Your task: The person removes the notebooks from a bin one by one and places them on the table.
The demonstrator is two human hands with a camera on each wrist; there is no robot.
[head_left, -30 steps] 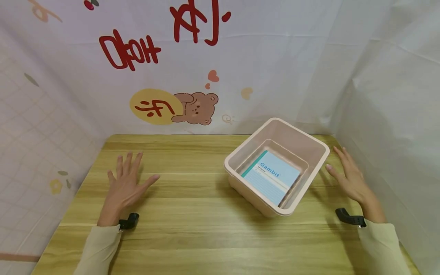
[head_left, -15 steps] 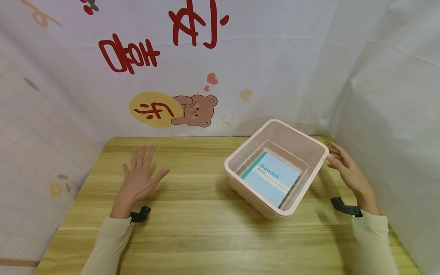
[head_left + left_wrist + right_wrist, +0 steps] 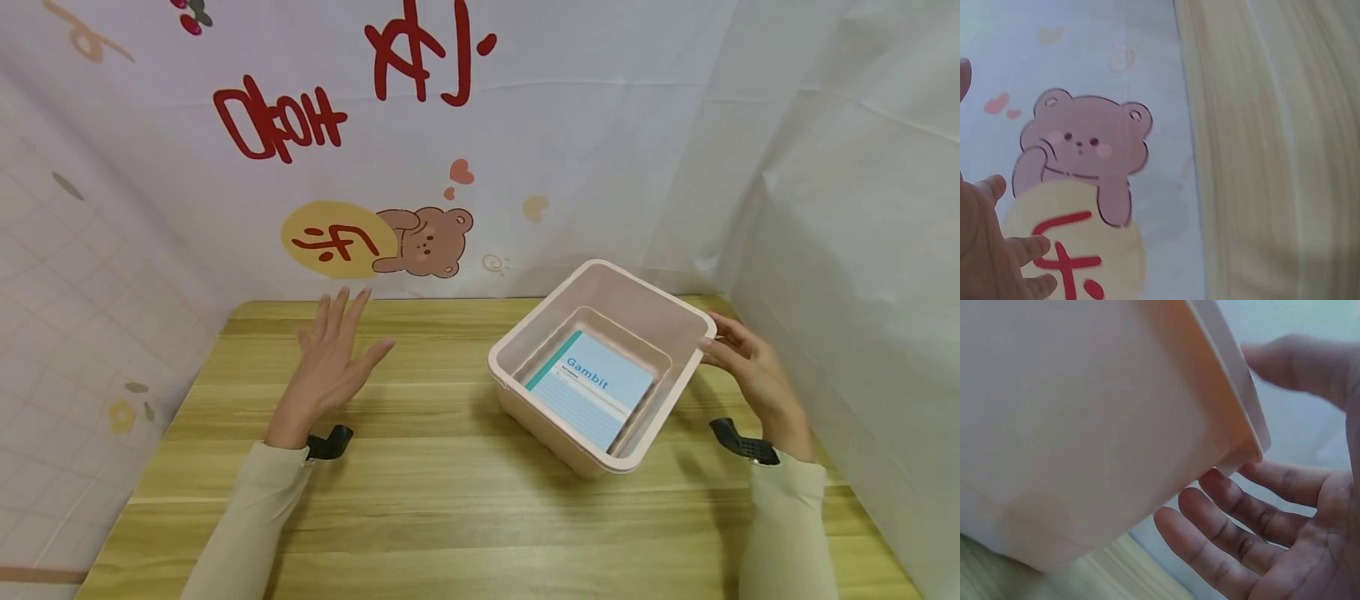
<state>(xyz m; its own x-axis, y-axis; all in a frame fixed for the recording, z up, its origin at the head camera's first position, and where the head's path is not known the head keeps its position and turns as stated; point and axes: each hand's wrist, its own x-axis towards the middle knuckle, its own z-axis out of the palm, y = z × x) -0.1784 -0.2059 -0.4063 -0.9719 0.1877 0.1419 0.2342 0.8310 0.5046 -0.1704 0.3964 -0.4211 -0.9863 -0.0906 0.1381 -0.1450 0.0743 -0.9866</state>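
A beige plastic storage bin (image 3: 551, 429) stands on the right side of the table, turned at an angle. Flat on its floor lies a light-blue notebook (image 3: 592, 390) marked "Gambit", with a teal spine. My right hand (image 3: 757, 375) grips the bin's far right corner. In the right wrist view, the thumb (image 3: 1297, 362) is at the rim and the other fingers (image 3: 1204, 519) curve around the corner below it. My left hand (image 3: 326, 367) holds nothing, fingers spread above the table, left of the bin.
The wooden table (image 3: 435, 508) meets a white printed curtain (image 3: 615, 150) at the back, close behind the bin. More curtain hangs along the left and right sides. A black wrist strap (image 3: 742, 442) sits at each sleeve cuff.
My right hand has moved left onto the bin's corner, its fingers closing in around the rim. My left hand has moved right and farther forward, still spread. Bin and notebook have stayed put.
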